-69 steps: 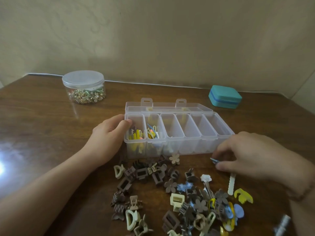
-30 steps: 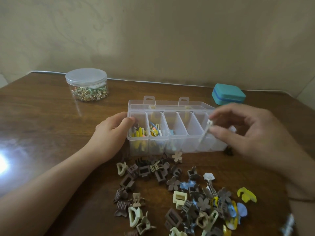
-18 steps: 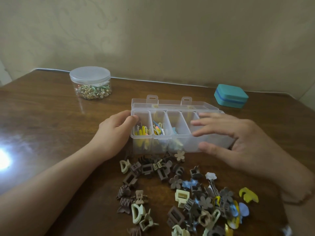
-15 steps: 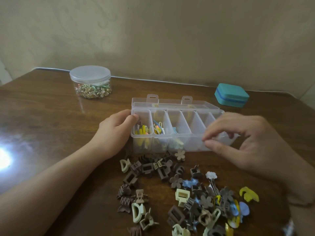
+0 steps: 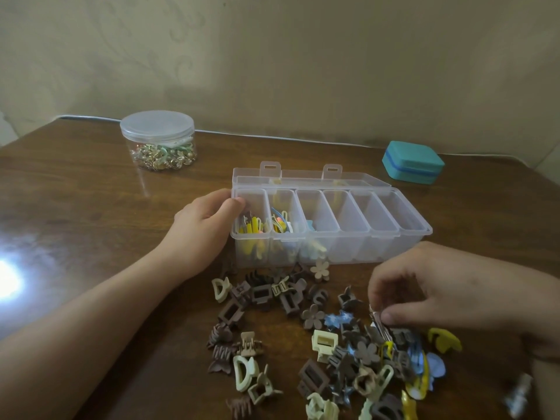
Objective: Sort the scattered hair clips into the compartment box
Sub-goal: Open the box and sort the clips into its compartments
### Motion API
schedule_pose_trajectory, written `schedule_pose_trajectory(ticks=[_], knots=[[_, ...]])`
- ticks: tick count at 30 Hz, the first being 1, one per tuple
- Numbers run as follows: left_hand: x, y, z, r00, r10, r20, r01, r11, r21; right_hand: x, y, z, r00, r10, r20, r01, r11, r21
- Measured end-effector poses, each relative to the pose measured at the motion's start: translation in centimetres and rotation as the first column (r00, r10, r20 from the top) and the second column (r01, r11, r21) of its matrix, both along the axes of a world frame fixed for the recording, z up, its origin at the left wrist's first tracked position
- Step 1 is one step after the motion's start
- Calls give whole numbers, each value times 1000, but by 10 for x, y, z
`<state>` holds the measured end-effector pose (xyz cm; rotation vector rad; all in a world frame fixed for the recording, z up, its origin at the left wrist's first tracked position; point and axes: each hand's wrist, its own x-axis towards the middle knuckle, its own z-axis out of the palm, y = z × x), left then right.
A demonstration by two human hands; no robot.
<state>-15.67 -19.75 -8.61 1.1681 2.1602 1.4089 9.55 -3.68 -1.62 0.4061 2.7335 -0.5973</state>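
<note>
Pinching metal clip (image 5: 378,324): right hand (image 5: 439,292) | left hand (image 5: 201,228) gripping box (image 5: 333,237) end

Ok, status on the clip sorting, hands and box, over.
Left hand grips box end. Right hand pinches a metal clip in the pile. Three left compartments hold clips, three right look bare. Nothing in the way.
</note>
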Motion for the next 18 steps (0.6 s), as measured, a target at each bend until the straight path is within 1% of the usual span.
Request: schedule_pose_trajectory(ticks=[3,7,10,12,14,15,17,18], knots=[[0,0,0,1000,0,4,0,1000,0,-2,-3,1,1000,21,-19,-20,998,53],[0,1,-1,1000,8,9,-8,1000,-1,-2,-7,3,1000,28,-12,-28,1000,9],[0,1,0,1000,12,6,-12,1000,-5,-4,-6,0,999,38,4,-38,999,14],[0,1,0,1000,14,5,-14,1000,-8,-3,-3,0,999,45,-22,-46,999,-7],[0,0,0,1000,14,6,-14,1000,-12,0,0,4,995,44,-92,-45,999,-17],[0,0,0,1000,12,6,-12,1000,-12,1,1,7,988,39,-151,-40,999,-5],[0,0,0,1000,11,2,-11,1000,-10,2,2,13,946,17,-323,-10,1000,25],[1,0,1,1000,12,0,-12,1000,-12,1,0,15,902,4,-432,13,999,35]])
